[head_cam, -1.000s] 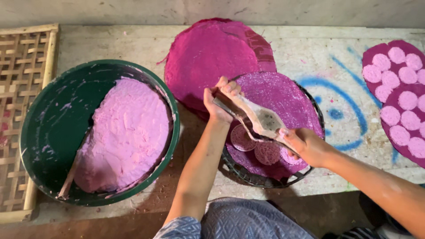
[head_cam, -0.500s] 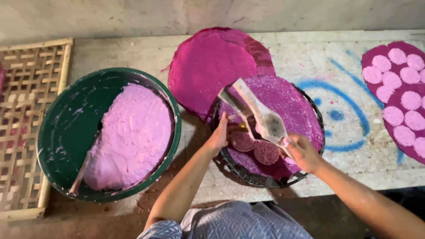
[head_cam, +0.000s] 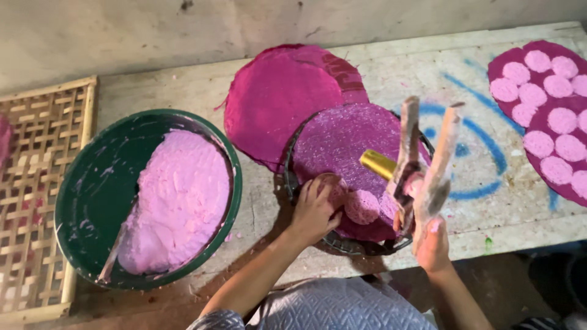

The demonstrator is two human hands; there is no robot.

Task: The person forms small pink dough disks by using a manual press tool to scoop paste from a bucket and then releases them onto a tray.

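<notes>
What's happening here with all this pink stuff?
A person sits at a worn table. Their left hand presses on a small pink disc lying on a purple-covered round tray. Their right hand holds up a hinged wooden press, open and smeared with paste. A green basin of pink dough stands to the left. More discs lie on a magenta sheet at the far right.

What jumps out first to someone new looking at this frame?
The pink: a green basin at left holds a mound of pale pink paste, and magenta round sheets lie at centre top. In the middle, the left hand presses on a pink disc on a purple-covered tray, while the right hand holds up a paste-caked hinged press. More pale discs sit on a magenta sheet at far right.
</notes>
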